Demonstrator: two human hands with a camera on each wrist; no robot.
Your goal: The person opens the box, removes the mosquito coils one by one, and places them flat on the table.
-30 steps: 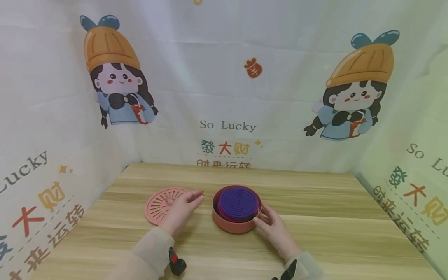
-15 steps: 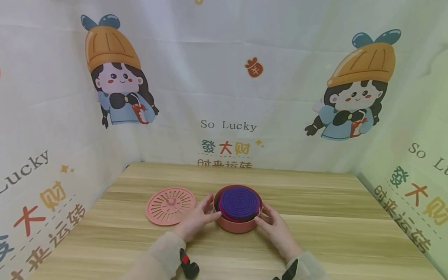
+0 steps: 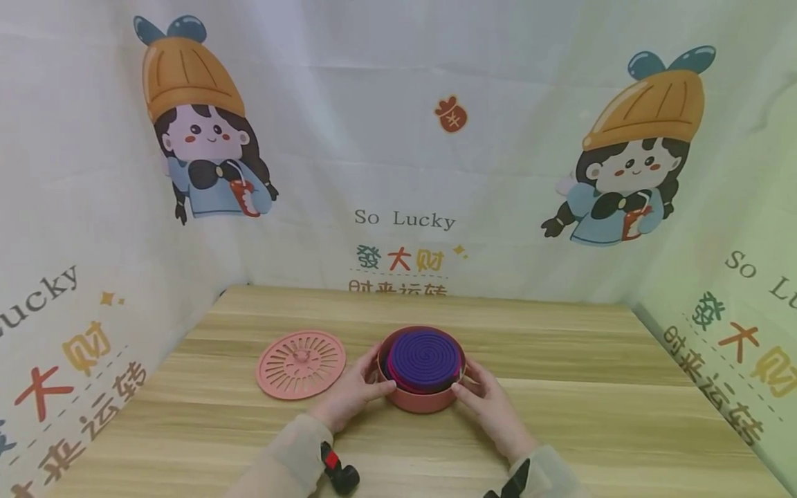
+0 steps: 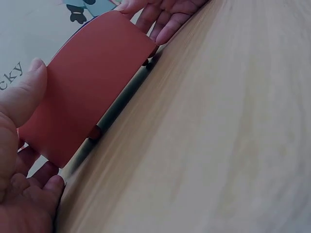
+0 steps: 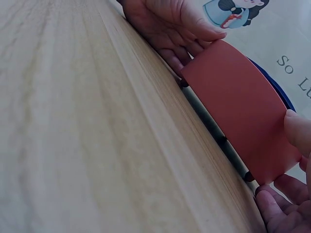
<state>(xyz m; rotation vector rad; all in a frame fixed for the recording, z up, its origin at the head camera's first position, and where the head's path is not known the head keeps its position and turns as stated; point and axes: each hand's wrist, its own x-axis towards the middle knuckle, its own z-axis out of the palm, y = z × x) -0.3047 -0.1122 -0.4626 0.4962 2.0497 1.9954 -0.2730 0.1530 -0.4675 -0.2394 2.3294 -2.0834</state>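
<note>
A round reddish-pink mosquito coil box (image 3: 420,401) stands upright on its small feet, with its top uncovered. Inside lies a purple spiral mosquito coil (image 3: 426,357), with a magenta layer showing beneath it. My left hand (image 3: 350,389) holds the left side of the box, thumb near the rim and fingers reaching round behind. On the opposite side, my right hand (image 3: 492,408) grips the wall in the same way. Both wrist views show the box wall between the two hands, with fingertips low by its bottom edge. The far fingers are partly hidden behind the box.
A pink slotted lid (image 3: 301,365) with a small knob lies flat on the wooden table (image 3: 598,415), left of the box. Behind the table hangs a printed white cloth (image 3: 324,138), which also covers both sides.
My left hand has come right from over the lid and taken hold of the box's left side. My right hand keeps its grip, and the box has hardly moved.
</note>
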